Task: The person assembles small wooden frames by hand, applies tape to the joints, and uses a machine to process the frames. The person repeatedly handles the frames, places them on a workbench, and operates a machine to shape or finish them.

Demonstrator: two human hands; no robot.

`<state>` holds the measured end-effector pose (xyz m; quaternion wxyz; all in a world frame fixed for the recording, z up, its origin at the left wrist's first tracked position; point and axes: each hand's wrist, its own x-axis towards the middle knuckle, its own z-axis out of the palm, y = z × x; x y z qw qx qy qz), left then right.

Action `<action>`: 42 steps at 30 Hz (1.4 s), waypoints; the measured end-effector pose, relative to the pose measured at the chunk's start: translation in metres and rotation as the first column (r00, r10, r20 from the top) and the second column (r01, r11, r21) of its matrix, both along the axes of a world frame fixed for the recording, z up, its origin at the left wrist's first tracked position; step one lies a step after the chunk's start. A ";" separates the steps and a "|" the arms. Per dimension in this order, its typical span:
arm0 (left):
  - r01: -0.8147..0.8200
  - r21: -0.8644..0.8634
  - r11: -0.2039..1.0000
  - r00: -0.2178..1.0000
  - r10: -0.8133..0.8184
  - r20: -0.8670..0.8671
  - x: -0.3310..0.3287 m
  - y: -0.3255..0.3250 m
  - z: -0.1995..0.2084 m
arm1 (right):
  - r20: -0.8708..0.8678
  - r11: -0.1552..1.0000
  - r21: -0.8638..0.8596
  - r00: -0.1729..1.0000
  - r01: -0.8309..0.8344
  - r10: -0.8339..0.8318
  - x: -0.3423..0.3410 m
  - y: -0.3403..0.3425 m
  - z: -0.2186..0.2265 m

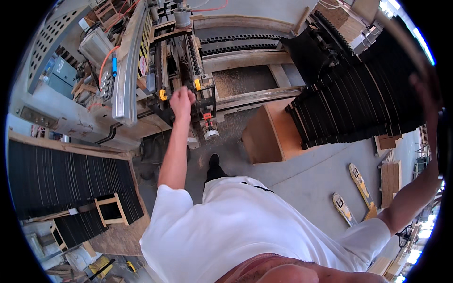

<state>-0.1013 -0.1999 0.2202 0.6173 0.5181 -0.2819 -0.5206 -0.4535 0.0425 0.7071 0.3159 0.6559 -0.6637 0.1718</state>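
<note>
My left hand [181,100] is raised over the near end of a machine, its fingers curled in a loose fist. Whatever may be inside them is hidden. A yellow block [163,95] sits on one side of that hand, and another yellow block [197,85] on the other. Out at the far right, my right hand [421,89] is blurred and dim at the picture's rim. It appears closed on one end of a long wooden strip [405,41], which reaches up over a large stack of black-edged pieces [354,99].
Under that stack stands a wooden box [264,134]. Yellow pallet-jack forks [361,186] lie on the floor to the right. At left, more black-edged pieces [71,174] are stacked, with a small wooden frame [112,210] on them. A metal beam [126,85] borders the machine.
</note>
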 end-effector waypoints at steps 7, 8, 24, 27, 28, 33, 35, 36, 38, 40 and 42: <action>-0.152 0.149 0.977 0.959 0.182 -0.219 0.053 -0.212 -0.010 | 0.160 0.790 0.509 0.940 -0.341 0.302 0.086 -0.038 -0.162; -0.162 0.154 0.975 0.975 0.182 -0.126 0.054 -0.240 -0.016 | 0.228 0.761 0.552 0.940 -0.340 0.255 0.090 -0.045 -0.181; -0.322 0.167 0.932 0.874 0.361 -0.325 0.106 -0.406 -0.036 | 0.620 0.681 0.645 0.759 -0.346 -0.201 0.106 -0.102 -0.325; -0.361 0.150 0.921 0.845 0.391 -0.365 0.117 -0.414 -0.036 | 0.629 0.680 0.625 0.763 -0.383 -0.148 0.109 -0.117 -0.324; -0.365 0.154 0.918 0.838 0.396 -0.375 0.115 -0.411 -0.034 | 0.632 0.674 0.627 0.761 -0.391 -0.147 0.109 -0.122 -0.323; -0.389 0.120 0.913 0.817 0.402 -0.414 0.101 -0.379 -0.031 | 0.649 0.695 0.560 0.760 -0.451 -0.030 0.105 -0.146 -0.321; -0.371 0.130 0.920 0.819 0.390 -0.422 0.097 -0.353 -0.029 | 0.646 0.713 0.511 0.762 -0.479 0.049 0.107 -0.158 -0.319; -0.357 0.130 0.925 0.827 0.378 -0.416 0.096 -0.337 -0.033 | 0.648 0.718 0.493 0.758 -0.491 0.074 0.110 -0.167 -0.316; -0.320 0.128 0.939 0.837 0.344 -0.427 0.084 -0.301 -0.038 | 0.651 0.711 0.451 0.744 -0.540 0.152 0.112 -0.186 -0.323; -0.276 0.122 0.953 0.855 0.301 -0.421 0.076 -0.258 -0.042 | 0.669 0.684 0.411 0.709 -0.603 0.223 0.118 -0.211 -0.328; -0.227 0.138 0.964 0.873 0.265 -0.409 0.067 -0.215 -0.039 | 0.673 0.660 0.346 0.667 -0.667 0.321 0.126 -0.241 -0.338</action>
